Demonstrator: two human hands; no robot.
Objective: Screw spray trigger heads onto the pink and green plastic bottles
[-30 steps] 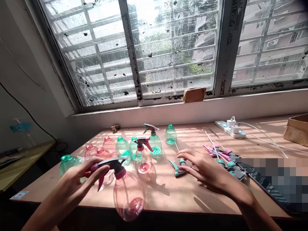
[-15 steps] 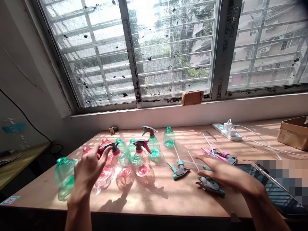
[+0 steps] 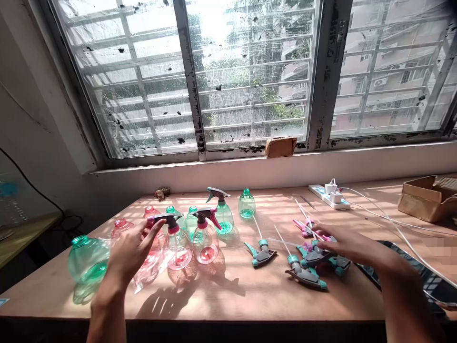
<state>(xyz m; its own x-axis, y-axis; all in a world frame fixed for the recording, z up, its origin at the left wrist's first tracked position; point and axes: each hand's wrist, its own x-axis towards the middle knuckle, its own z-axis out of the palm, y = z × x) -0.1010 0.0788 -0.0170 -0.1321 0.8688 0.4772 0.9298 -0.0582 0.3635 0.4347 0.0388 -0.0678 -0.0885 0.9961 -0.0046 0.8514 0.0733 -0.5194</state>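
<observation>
My left hand (image 3: 129, 255) is at the left, thumb and fingers apart, beside the trigger head of a pink spray bottle (image 3: 179, 255) that stands upright; whether it touches is unclear. A second pink spray bottle (image 3: 206, 247) with a grey and pink head stands to its right, and a green spray bottle (image 3: 224, 220) behind. My right hand (image 3: 360, 247) hovers with outstretched fingers over a pile of loose trigger sprayers (image 3: 316, 255), grey with teal or pink parts. Another sprayer (image 3: 263, 253) with a straw lies left of the pile.
An uncapped green bottle (image 3: 87, 262) stands far left, with several uncapped pink and green ones behind my left hand. One green bottle (image 3: 246, 205) stands farther back. A power strip (image 3: 328, 196), cardboard box (image 3: 423, 200) and dark tablet-like device (image 3: 371, 274) are to the right.
The pink spray bottle by my left hand has gone from leaning to upright. My right hand has shifted right, uncovering more sprayers. The view has turned slightly.
</observation>
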